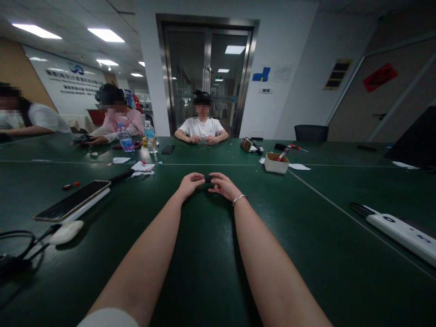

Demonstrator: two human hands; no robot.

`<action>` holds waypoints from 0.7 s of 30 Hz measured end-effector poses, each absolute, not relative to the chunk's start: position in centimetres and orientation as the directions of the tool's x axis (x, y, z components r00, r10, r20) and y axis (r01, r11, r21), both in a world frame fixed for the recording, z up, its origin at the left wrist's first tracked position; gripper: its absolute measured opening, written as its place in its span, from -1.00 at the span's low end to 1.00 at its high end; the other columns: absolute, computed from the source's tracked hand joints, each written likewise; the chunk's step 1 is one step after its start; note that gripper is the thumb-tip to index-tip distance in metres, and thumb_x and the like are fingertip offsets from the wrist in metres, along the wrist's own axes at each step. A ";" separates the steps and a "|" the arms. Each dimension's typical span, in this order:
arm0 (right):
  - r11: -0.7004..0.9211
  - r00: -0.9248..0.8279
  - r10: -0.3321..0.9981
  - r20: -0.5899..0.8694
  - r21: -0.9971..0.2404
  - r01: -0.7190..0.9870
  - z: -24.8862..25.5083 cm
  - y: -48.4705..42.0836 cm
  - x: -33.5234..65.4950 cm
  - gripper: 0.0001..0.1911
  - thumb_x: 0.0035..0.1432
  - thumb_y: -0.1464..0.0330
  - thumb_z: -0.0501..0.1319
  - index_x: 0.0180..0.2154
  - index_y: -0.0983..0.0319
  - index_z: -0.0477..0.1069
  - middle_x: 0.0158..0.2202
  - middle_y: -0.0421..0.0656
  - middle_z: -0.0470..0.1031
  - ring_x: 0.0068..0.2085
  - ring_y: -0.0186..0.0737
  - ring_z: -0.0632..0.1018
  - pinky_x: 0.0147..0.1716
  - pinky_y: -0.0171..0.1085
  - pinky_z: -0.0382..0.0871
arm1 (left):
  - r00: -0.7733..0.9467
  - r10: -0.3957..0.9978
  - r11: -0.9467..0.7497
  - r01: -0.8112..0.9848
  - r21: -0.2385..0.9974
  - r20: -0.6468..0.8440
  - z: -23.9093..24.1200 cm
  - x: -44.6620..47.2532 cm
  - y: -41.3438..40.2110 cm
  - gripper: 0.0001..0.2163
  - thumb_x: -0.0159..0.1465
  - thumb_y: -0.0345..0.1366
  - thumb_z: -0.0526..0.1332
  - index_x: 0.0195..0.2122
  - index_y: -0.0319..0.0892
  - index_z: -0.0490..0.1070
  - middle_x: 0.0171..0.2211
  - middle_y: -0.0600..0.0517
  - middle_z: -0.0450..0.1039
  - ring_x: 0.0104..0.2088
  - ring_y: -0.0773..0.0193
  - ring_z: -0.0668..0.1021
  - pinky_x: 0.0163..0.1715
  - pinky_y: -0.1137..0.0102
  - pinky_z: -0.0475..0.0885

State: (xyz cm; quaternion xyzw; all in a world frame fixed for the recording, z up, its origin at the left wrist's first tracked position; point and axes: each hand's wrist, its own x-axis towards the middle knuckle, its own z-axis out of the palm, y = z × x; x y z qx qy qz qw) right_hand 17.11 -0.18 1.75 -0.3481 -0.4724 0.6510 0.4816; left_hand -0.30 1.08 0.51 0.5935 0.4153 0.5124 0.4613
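Observation:
Both my arms reach forward over the dark green table [211,254]. My left hand [189,183] and my right hand [221,184] meet at the middle, fingers curled in toward each other. Between the fingertips sits a small dark object [208,179], pinched from both sides; I cannot make out what it is. A thin bracelet [239,199] circles my right wrist.
A phone on a white block [73,201] and a white charger with cable [66,231] lie at left. A small cardboard box [276,162] with red-handled tools stands ahead right, a white power strip [403,234] at far right. Water bottles [150,136] and three seated people are across the table.

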 end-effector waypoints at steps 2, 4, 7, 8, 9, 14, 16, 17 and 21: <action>-0.088 -0.300 0.954 0.007 -0.949 -0.302 1.8 -0.2 17.1 -0.70 0.05 0.54 0.20 -0.15 0.18 0.30 -0.49 -0.34 0.39 -0.66 -0.55 0.38 -0.34 -0.17 0.55 | 0.134 0.966 -0.223 0.010 0.975 0.219 0.5 -0.3 1.1 -0.68 -0.12 -0.25 0.38 -0.32 -0.23 0.45 -0.33 -0.06 0.50 -0.25 0.22 0.51 -0.18 0.28 0.36; -0.101 -0.292 0.956 -0.017 -0.956 -0.275 1.9 -0.2 16.9 -0.78 0.09 0.46 0.19 -0.18 0.20 0.30 -0.52 -0.32 0.38 -0.68 -0.54 0.37 -0.37 -0.16 0.55 | 0.137 0.967 -0.217 -0.001 0.976 0.215 0.5 -0.2 1.0 -0.68 -0.13 -0.24 0.39 -0.34 -0.23 0.45 -0.34 -0.05 0.50 -0.26 0.22 0.51 -0.19 0.28 0.36; -0.096 -0.266 0.963 -0.036 -0.972 -0.215 1.9 -0.2 16.8 -0.93 0.16 0.42 0.13 -0.27 0.27 0.32 -0.58 -0.29 0.36 -0.73 -0.55 0.29 -0.48 -0.21 0.54 | 0.129 0.971 -0.201 -0.014 0.979 0.201 0.6 -0.2 0.9 -0.68 -0.15 -0.24 0.39 -0.36 -0.23 0.44 -0.37 -0.04 0.50 -0.29 0.24 0.51 -0.19 0.29 0.36; -0.079 -0.277 0.961 -0.014 -0.972 -0.223 2.0 -0.3 16.8 -0.88 0.12 0.47 0.15 -0.24 0.25 0.31 -0.53 -0.29 0.38 -0.72 -0.57 0.30 -0.46 -0.21 0.55 | 0.125 0.973 -0.194 -0.020 0.981 0.195 0.6 -0.1 0.9 -0.68 -0.15 -0.24 0.39 -0.37 -0.23 0.44 -0.38 -0.03 0.49 -0.30 0.25 0.51 -0.20 0.30 0.36; -0.062 -0.281 0.960 0.009 -0.968 -0.243 2.0 -0.3 16.8 -0.78 0.07 0.52 0.17 -0.20 0.22 0.30 -0.47 -0.30 0.40 -0.71 -0.58 0.33 -0.44 -0.20 0.55 | 0.124 0.974 -0.188 -0.025 0.982 0.189 0.6 -0.1 0.9 -0.68 -0.15 -0.24 0.39 -0.37 -0.23 0.44 -0.38 -0.03 0.49 -0.31 0.25 0.51 -0.21 0.31 0.36; -0.100 -0.262 0.964 -0.038 -0.969 -0.226 2.2 -0.3 16.7 -0.80 0.12 0.37 0.18 -0.18 0.22 0.28 -0.53 -0.31 0.38 -0.70 -0.54 0.35 -0.45 -0.20 0.55 | 0.125 0.976 -0.176 -0.030 0.984 0.179 0.6 -0.1 0.9 -0.68 -0.16 -0.24 0.40 -0.37 -0.24 0.44 -0.38 -0.03 0.49 -0.33 0.27 0.50 -0.25 0.34 0.37; -0.108 -0.254 0.965 -0.060 -0.978 -0.176 2.2 -0.3 16.6 -0.84 0.17 0.30 0.13 -0.25 0.28 0.30 -0.62 -0.30 0.35 -0.74 -0.55 0.27 -0.51 -0.23 0.54 | 0.122 0.977 -0.174 -0.031 0.984 0.176 0.6 0.0 0.9 -0.68 -0.16 -0.24 0.40 -0.38 -0.24 0.44 -0.38 -0.03 0.49 -0.34 0.28 0.50 -0.26 0.34 0.37; -0.101 -0.251 0.966 -0.055 -0.980 -0.171 2.2 -0.3 16.6 -0.86 0.17 0.33 0.12 -0.26 0.28 0.30 -0.63 -0.31 0.35 -0.75 -0.56 0.24 -0.52 -0.24 0.54 | 0.120 0.977 -0.172 -0.032 0.985 0.175 0.6 0.0 1.0 -0.68 -0.16 -0.24 0.40 -0.38 -0.24 0.44 -0.39 -0.03 0.49 -0.35 0.28 0.50 -0.26 0.34 0.37; -0.066 -0.244 0.970 0.002 -0.961 -0.270 2.2 -0.4 16.7 -0.70 0.02 0.54 0.21 -0.19 0.17 0.27 -0.49 -0.35 0.39 -0.70 -0.57 0.34 -0.41 -0.17 0.56 | 0.117 0.978 -0.170 -0.034 0.985 0.172 0.6 -0.1 0.9 -0.68 -0.17 -0.24 0.40 -0.39 -0.24 0.44 -0.41 -0.02 0.49 -0.36 0.29 0.50 -0.27 0.34 0.38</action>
